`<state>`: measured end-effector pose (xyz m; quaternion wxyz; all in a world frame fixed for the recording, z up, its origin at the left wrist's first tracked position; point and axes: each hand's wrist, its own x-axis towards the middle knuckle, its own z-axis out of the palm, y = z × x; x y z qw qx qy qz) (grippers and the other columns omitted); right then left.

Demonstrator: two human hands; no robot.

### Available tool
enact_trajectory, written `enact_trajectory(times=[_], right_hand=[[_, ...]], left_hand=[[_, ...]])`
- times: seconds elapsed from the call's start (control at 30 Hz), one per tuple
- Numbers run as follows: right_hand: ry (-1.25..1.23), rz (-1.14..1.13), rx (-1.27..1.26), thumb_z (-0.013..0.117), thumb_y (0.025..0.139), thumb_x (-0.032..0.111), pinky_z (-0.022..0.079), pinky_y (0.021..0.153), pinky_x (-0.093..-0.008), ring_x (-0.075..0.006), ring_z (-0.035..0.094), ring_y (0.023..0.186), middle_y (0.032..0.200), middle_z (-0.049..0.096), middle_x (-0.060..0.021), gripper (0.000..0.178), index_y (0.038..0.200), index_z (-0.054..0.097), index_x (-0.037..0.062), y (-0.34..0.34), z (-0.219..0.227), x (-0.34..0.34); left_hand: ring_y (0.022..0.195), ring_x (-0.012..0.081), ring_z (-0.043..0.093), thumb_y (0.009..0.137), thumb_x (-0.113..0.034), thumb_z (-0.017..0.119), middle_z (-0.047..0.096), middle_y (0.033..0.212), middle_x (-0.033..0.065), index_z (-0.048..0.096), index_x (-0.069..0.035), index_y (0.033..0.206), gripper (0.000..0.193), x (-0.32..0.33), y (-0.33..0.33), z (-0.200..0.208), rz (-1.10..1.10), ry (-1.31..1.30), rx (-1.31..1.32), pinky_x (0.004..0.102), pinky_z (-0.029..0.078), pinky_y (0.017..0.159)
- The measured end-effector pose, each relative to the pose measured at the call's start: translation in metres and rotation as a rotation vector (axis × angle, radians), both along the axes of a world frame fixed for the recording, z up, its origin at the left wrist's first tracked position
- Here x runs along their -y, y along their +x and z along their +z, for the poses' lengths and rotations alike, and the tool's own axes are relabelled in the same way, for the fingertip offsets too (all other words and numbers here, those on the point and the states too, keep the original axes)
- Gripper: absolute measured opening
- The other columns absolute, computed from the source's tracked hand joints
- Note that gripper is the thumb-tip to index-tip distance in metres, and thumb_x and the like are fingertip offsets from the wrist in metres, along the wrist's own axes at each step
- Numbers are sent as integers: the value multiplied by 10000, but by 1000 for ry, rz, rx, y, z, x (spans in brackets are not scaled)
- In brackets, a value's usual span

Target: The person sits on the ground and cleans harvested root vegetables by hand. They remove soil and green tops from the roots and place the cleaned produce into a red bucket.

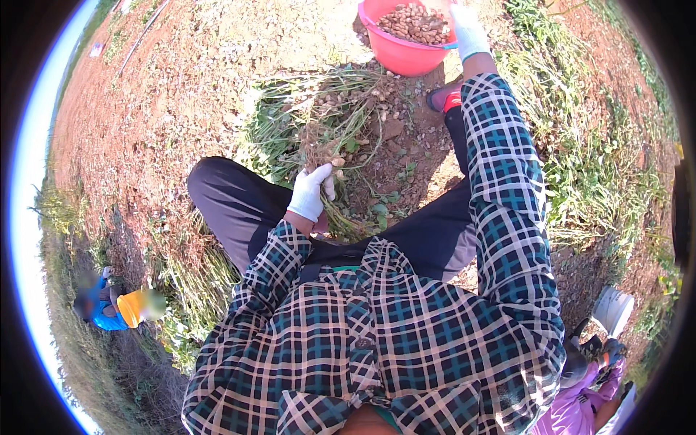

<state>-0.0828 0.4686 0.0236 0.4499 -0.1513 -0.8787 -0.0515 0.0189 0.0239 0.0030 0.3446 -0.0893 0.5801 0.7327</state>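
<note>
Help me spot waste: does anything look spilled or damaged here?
Nothing clearly stands out. What shows of the pink bucket looks intact; pods lie among the pulled plants, but whether any spilled I can't tell.

Long-sleeved plaid shirt [417, 319] in navy, teal and pale cream, with a buttoned front and pointed collar [312, 412] at the lower edge. Both hands [309, 194] wear white gloves [470, 35]. Dark trousers [239, 197]; dark shoe [437, 99], upper right of centre, with bright red above it.

Pink bucket [407, 59] and right gloved hand [470, 30]: cut off by upper edge. Distant blue-clad person [100, 317]: partly blurred.
</note>
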Motion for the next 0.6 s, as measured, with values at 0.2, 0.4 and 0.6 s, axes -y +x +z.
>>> enact_trajectory(times=[0.2,0.4,0.6], right_hand=[[-1954,356,-376,531,907,309,458,753,-311,-193,582,968,1061,601,-84,330,1103,548,44,66,-8,109],[-2246,313,63,529,919,236,472,629,-238,-129,627,763,947,653,-65,264,1084,587,39,176,-46,246],[-2085,455,284,521,918,266,442,588,-226,-97,590,691,895,638,-52,292,1078,584,29,186,-16,276]], left_hand=[[474,105,384,904,-219,503,465,620,-6,554,26,1139,343,17,0,-3,2,171,125,264,336,460],[496,102,339,898,-258,495,395,599,-32,488,36,1244,454,8,5,-5,-102,395,246,265,306,505],[461,129,362,868,-255,508,409,550,-5,565,21,1054,338,-6,7,-2,-171,361,258,286,311,500]])
